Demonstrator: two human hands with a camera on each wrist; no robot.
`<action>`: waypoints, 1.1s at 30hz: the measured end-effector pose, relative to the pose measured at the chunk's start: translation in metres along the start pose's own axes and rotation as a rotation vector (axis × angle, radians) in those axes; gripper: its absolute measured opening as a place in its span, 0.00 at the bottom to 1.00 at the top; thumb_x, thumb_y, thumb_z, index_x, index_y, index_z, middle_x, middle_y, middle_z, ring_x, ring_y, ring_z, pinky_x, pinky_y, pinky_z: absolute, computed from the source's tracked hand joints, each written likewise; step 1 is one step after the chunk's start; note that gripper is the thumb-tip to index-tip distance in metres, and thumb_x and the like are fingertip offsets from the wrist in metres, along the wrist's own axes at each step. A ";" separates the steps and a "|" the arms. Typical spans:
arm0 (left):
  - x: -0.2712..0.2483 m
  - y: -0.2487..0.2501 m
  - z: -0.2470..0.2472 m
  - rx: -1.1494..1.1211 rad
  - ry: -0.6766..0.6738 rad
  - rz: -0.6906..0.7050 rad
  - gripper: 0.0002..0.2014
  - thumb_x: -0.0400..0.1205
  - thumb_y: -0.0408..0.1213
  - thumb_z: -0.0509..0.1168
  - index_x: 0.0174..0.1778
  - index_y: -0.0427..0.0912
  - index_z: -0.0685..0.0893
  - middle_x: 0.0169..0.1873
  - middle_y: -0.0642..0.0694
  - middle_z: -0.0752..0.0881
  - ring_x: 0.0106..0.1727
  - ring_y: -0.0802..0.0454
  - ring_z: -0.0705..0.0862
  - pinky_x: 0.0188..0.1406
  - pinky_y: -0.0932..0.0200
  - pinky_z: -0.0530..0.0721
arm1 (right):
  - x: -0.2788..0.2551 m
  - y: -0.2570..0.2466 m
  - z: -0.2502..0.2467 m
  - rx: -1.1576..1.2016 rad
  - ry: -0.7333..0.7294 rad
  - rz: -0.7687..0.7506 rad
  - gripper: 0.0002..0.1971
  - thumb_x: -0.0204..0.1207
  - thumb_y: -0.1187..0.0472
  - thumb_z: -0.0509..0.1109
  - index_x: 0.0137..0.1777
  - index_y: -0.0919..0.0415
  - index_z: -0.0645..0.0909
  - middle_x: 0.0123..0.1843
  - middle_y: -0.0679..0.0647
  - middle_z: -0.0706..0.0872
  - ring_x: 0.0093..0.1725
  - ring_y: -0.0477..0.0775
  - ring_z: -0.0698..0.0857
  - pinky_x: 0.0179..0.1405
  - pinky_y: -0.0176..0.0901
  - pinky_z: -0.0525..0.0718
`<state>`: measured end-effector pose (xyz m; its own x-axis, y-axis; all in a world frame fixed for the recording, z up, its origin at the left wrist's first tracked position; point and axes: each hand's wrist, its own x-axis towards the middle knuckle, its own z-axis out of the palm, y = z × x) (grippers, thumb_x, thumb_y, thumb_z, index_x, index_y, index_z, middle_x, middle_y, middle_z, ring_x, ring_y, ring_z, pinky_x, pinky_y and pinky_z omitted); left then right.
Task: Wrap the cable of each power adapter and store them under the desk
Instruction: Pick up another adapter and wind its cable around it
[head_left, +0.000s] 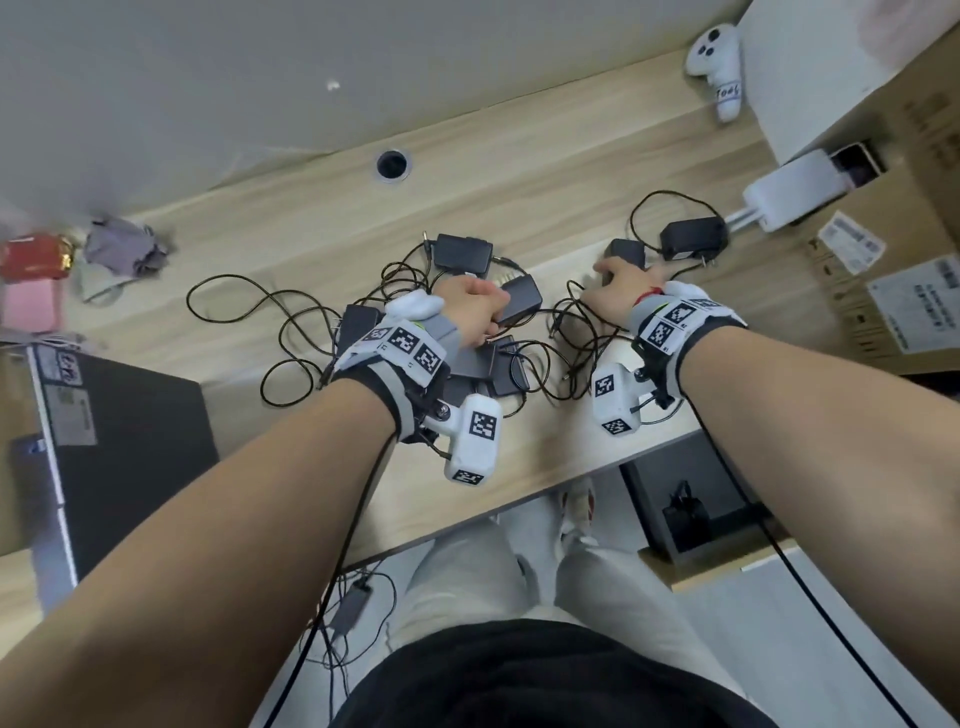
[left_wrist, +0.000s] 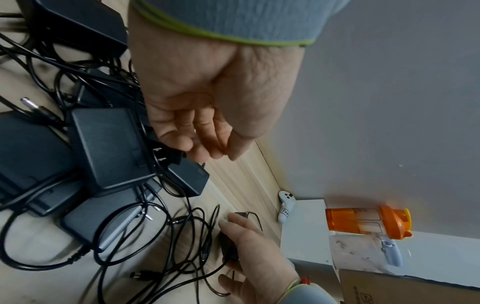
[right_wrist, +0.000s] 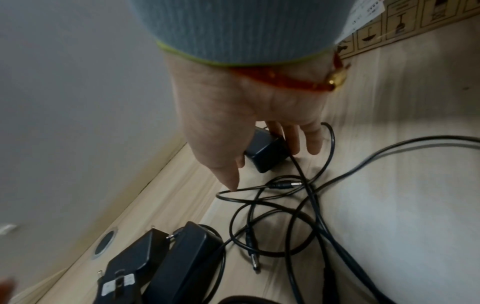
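Note:
Several black power adapters (head_left: 462, 253) lie in a heap on the wooden desk (head_left: 519, 171), their thin black cables (head_left: 234, 291) tangled and loose. My left hand (head_left: 493, 312) hovers over the heap with loosely curled fingers (left_wrist: 197, 144). Its tips are at the pronged end of one adapter (left_wrist: 187, 176) and its palm is empty. To the right, my right hand (head_left: 615, 273) grips a small black adapter (right_wrist: 267, 152) between thumb and fingers as it lies on the desk. Another adapter (head_left: 691, 236) sits just beyond it.
A dark open shelf (head_left: 670, 499) under the desk's right side holds a black bundle (head_left: 683, 512). Cardboard boxes (head_left: 909, 249), a white device (head_left: 789, 192) and a white controller (head_left: 714, 62) crowd the right. A dark case (head_left: 130, 441) and grey cloth (head_left: 124, 249) lie left.

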<state>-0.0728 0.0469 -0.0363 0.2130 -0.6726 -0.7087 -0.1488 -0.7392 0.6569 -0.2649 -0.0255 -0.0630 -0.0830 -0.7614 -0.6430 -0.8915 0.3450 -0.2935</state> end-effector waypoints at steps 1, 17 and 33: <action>0.000 0.004 0.001 -0.003 -0.001 0.007 0.03 0.83 0.36 0.67 0.44 0.45 0.81 0.33 0.48 0.83 0.26 0.57 0.80 0.18 0.66 0.76 | -0.003 0.000 -0.004 0.013 0.015 -0.018 0.27 0.77 0.51 0.69 0.77 0.46 0.71 0.76 0.57 0.72 0.73 0.62 0.73 0.72 0.46 0.71; -0.077 0.101 -0.004 -0.206 0.110 0.206 0.27 0.81 0.63 0.64 0.60 0.42 0.83 0.49 0.47 0.87 0.43 0.54 0.87 0.53 0.52 0.89 | -0.100 -0.071 -0.086 0.247 0.016 -0.840 0.13 0.76 0.63 0.68 0.48 0.42 0.71 0.51 0.59 0.81 0.53 0.63 0.82 0.47 0.65 0.87; -0.112 0.153 -0.018 -0.535 0.130 0.211 0.11 0.79 0.35 0.70 0.51 0.33 0.81 0.49 0.32 0.86 0.48 0.37 0.88 0.48 0.42 0.91 | -0.145 -0.071 -0.137 0.368 -0.013 -0.920 0.33 0.71 0.81 0.55 0.56 0.36 0.63 0.62 0.52 0.87 0.38 0.62 0.89 0.39 0.54 0.91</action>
<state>-0.1020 0.0101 0.1479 0.3536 -0.7686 -0.5331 0.3000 -0.4466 0.8429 -0.2510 -0.0152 0.1479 0.5790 -0.8130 -0.0615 -0.4122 -0.2268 -0.8824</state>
